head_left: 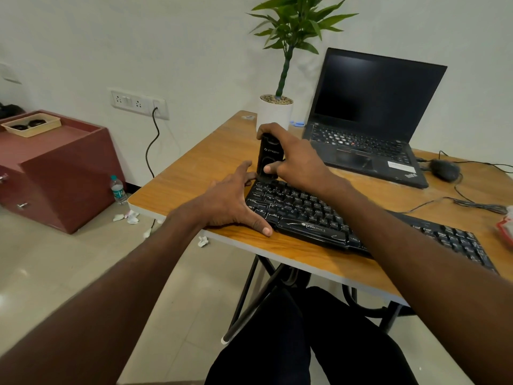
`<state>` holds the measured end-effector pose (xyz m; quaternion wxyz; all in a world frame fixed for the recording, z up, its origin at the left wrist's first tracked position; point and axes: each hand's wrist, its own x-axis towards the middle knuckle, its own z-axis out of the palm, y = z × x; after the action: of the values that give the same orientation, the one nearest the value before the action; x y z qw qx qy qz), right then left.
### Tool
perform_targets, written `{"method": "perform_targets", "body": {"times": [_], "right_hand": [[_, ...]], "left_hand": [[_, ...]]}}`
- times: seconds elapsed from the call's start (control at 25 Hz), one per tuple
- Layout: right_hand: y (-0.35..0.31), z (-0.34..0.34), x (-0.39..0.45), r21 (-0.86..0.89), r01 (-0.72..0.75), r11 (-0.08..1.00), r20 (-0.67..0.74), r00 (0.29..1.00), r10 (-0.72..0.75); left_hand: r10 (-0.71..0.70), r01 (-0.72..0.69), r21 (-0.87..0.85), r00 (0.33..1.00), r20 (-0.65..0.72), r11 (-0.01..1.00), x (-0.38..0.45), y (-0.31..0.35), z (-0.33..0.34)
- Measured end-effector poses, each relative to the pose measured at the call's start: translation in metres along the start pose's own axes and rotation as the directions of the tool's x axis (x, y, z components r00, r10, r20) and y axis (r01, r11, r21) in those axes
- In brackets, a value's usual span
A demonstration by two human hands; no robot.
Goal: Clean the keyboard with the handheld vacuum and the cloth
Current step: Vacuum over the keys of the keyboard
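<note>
item: my right hand (291, 157), fingers curled round the handheld vacuum (268, 159), gripping it upright with its lower end on the far left corner of the keyboard (333, 220).
item: my left hand (233, 201), released and spread flat, fingers straight; thumb on the counter (200, 168) at the keyboard's near left corner, fingertips reaching to the vacuum's base, palm against the keyboard's left end.
item: keyboard, black, "zebronics" printed on its front edge, lying aslant along the counter's near edge, its left end near the counter's left corner.
item: laptop (369, 120), black, lid open, screen dark, at the counter's far side, right of the vacuum.
item: potted plant (276, 112), white pot, at the counter's far corner, just behind my right hand.
item: mouse (444, 169), black, wired, right of the laptop.
item: floor holds a water bottle (118, 190) and crumpled paper scraps (130, 217) by the counter's left edge.
item: cloth, i cannot pick it out.
</note>
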<state>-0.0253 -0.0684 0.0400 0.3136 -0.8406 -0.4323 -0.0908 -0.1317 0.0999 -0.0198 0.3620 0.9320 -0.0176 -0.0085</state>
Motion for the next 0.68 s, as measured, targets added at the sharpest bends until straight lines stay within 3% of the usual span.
{"method": "perform_targets", "body": {"times": [0.12, 0.28, 0.4, 0.56, 0.68], "right_hand": [[0.001, 0.000, 0.002, -0.064, -0.007, 0.998, 0.016, 1.000, 0.008], [-0.001, 0.002, 0.007, 0.040, -0.070, 0.997, -0.009, 0.997, 0.070], [-0.007, 0.001, 0.013, 0.086, -0.077, 0.993, 0.080, 0.994, 0.070], [-0.013, -0.004, 0.020, -0.065, -0.047, 0.997, 0.064, 0.997, 0.052], [-0.010, -0.006, 0.017, 0.042, -0.063, 0.997, 0.148, 0.987, 0.056]], "left_hand": [[-0.003, 0.003, 0.005, 1.000, 0.010, 1.000, 0.000, 0.002, -0.001], [0.000, 0.000, -0.029, 1.000, 0.004, 1.000, 0.003, -0.002, 0.000], [-0.005, 0.004, -0.043, 1.000, -0.009, 0.999, 0.004, -0.004, 0.001], [-0.006, 0.006, -0.019, 1.000, -0.023, 1.000, 0.003, 0.000, 0.001], [-0.013, 0.013, -0.007, 0.999, -0.038, 1.000, 0.002, 0.001, 0.002]]}}
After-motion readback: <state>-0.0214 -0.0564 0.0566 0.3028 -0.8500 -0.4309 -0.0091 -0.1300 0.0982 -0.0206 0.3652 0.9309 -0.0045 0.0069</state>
